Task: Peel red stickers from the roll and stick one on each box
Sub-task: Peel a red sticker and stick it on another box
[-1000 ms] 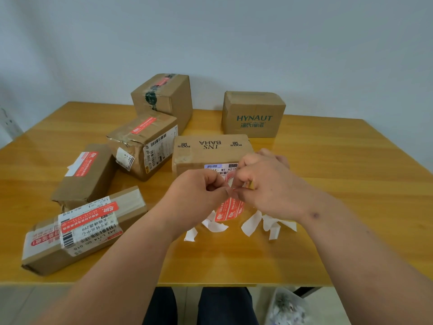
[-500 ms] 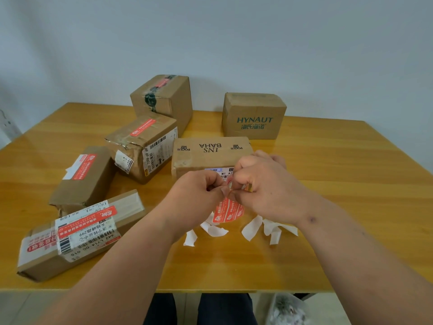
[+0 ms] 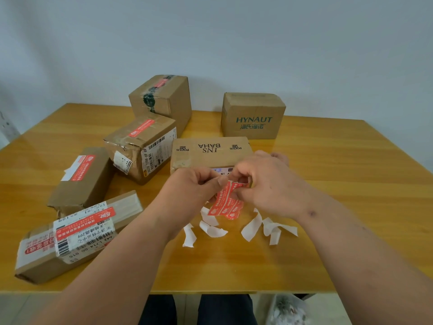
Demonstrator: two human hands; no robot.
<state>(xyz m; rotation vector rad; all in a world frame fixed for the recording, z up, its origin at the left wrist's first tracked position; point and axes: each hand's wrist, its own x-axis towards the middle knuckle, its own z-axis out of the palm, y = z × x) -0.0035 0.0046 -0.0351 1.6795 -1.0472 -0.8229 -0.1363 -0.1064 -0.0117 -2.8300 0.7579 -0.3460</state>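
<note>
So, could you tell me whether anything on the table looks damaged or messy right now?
Yes. The middle-left box has a crumpled, torn front corner with wrinkled tape. Curled white backing strips lie loose on the table under the hands, which hold the red sticker strip. The HYNAUT box shows no red sticker.

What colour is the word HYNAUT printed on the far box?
Dark green, on the HYNAUT box; head view.

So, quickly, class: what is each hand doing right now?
Left hand: pinching the red sticker strip.
Right hand: pinching the same strip.
</note>
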